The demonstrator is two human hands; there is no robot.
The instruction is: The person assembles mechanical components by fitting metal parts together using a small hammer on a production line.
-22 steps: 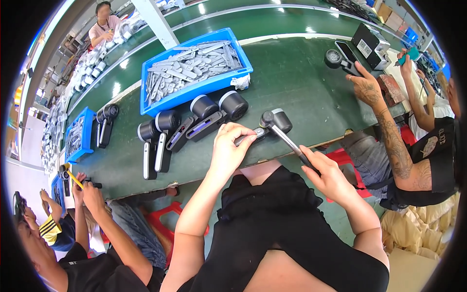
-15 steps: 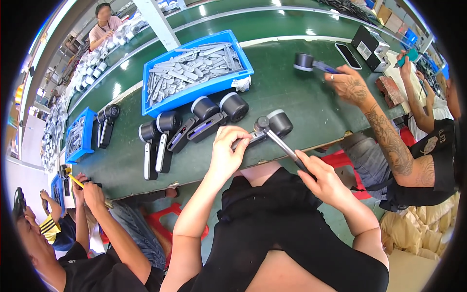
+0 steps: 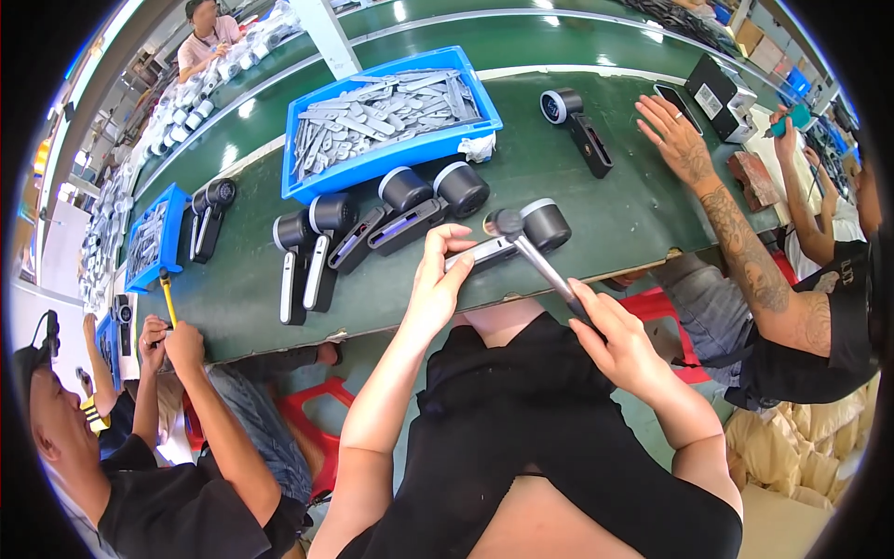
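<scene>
My left hand [image 3: 440, 275] is closed round the end of the light grey handle of a handheld device with a drum-shaped black head [image 3: 546, 224], lying on the green bench near its front edge. In my right hand [image 3: 610, 334] is a small hammer [image 3: 542, 264], gripped by its dark handle. The blurred hammer head is over the device's handle, close beside the black drum; whether it touches cannot be made out. Several similar devices [image 3: 407, 216] lie in a group to the left, some with pale strips on their handles, others with open handle channels.
A blue tray [image 3: 391, 168] full of grey strips stands behind the devices. At right, a co-worker's hand [image 3: 678, 140] is beside another device [image 3: 579, 130], a black box [image 3: 719, 98] and a brick [image 3: 752, 181]. A left-hand co-worker holds a yellow-handled hammer [image 3: 169, 300].
The right-hand co-worker has set a device on the bench and let go. My hammer head is slightly blurred near the same spot on the handle. The view has shifted a little.
</scene>
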